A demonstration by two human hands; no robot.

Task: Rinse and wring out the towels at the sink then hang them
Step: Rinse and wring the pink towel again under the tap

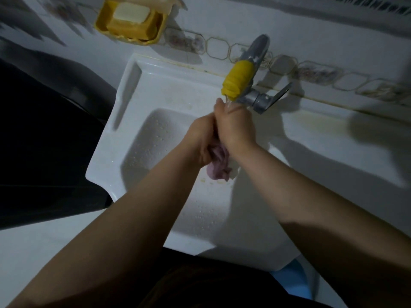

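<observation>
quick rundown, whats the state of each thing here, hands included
left hand: grips the towel
right hand: grips the towel, under the spout
towel: bunched, wet, hanging over the sink
tap: running
sink: wet, droplets on the basin
soap dish: holds a soap bar

Most of the towel (219, 162) is hidden inside the left hand (203, 138) and right hand (236, 127); only a bunched lilac end shows below them. The fingers of both hands face away, so their grip cannot be read closely. The soap dish (131, 21) is cut by the top edge and smeared by motion blur, as is the tile pattern (315, 72) along the back edge of the sink (142, 138). A blue object (293, 278) at the sink's near corner is too hidden to name
</observation>
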